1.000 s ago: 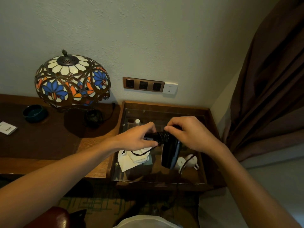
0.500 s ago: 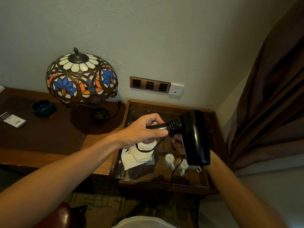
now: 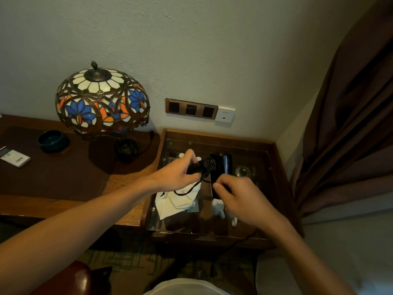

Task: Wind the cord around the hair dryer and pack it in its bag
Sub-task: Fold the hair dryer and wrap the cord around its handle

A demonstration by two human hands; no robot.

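the left hand [image 3: 180,175] grips the handle of the black plastic hair dryer [image 3: 220,167], fingers curled round its end, holding it above the glass-topped wooden side table [image 3: 274,188]. the dryer's handle points left, and turns of thin black cord [image 3: 209,163] are wound round the handle where it meets the body. the body hangs on the right, its dark barrel catching a blue sheen.

the right hand [image 3: 240,199] is just near of the dryer body, fingers curled — it pinches a stretch of the cord, which runs tight from the handle to the fingertips. a slack loop of cord droops below the left hand over the white cloth drawstring bag [image 3: 178,201], which lies crumpled on the glass at the near left of the side table.

white ceramic cups [image 3: 219,207] show under the glass beside the right hand. to the left, on the dark wooden desk [image 3: 53,184], stands a stained-glass dome lamp [image 3: 102,101] with blue and orange flowers, a dark green round bowl [image 3: 53,140] and a white remote [image 3: 14,157]. a bronze-framed outlet strip [image 3: 191,108] sits on the far wall, and a brown curtain [image 3: 350,124] hangs at the right.
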